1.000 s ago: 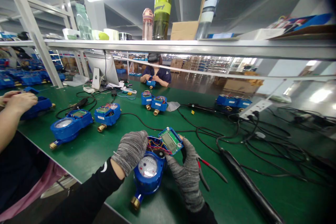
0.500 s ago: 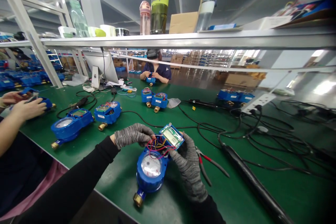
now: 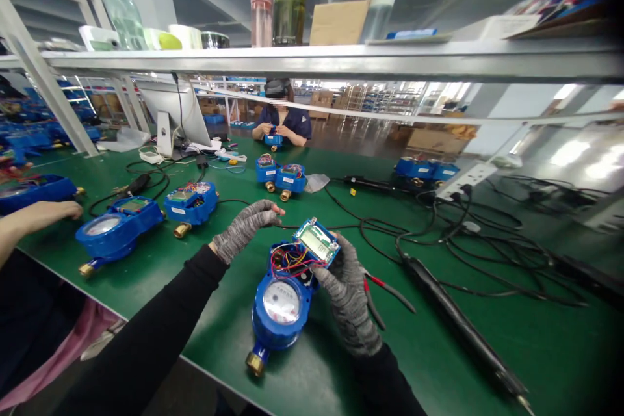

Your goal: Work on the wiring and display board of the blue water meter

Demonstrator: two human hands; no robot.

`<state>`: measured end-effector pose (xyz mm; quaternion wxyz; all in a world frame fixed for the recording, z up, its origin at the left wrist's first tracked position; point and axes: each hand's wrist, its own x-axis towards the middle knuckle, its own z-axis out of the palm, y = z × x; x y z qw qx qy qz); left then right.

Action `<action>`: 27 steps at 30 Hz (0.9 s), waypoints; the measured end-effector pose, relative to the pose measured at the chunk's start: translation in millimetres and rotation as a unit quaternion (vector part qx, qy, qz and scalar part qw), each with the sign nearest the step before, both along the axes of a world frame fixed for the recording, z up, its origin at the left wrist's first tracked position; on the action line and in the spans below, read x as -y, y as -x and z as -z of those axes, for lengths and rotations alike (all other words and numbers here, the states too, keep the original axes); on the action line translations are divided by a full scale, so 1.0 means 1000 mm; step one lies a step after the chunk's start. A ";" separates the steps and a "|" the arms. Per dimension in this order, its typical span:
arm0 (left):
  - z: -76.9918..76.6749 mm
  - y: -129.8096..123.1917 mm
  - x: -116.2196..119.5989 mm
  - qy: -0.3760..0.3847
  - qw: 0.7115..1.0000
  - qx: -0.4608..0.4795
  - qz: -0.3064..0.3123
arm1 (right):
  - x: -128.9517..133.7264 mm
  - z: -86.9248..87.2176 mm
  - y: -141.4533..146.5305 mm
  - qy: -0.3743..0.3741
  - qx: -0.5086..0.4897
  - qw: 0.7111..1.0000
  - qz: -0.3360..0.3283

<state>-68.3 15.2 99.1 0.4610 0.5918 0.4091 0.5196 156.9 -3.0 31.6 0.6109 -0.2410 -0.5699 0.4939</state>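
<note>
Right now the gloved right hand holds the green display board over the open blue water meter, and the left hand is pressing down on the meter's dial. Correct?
Not quite. The head view shows the gloved left hand lifted clear of the blue round water meter, touching nothing. The gloved right hand does hold the green rectangular display board over the open meter.

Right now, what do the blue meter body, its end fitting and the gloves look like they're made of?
Meter body: glossy blue, probably plastic or painted metal. End fitting: shiny gold, likely brass. Gloves on left hand and right hand: grey mottled knit fabric.
</note>
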 end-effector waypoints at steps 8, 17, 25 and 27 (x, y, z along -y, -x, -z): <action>-0.010 -0.015 0.017 0.043 0.994 -0.009 0.103 | -0.011 0.011 0.003 -0.014 0.008 1.000 0.001; 0.012 -0.024 0.013 0.046 0.997 0.037 0.058 | -0.008 0.011 0.001 0.011 0.015 1.000 0.022; 0.022 -0.036 0.019 0.055 0.989 0.090 0.108 | -0.004 0.006 0.008 -0.022 0.044 0.996 0.073; 0.024 -0.038 0.018 0.048 0.989 0.093 0.101 | -0.003 0.004 0.009 -0.019 0.039 0.996 0.079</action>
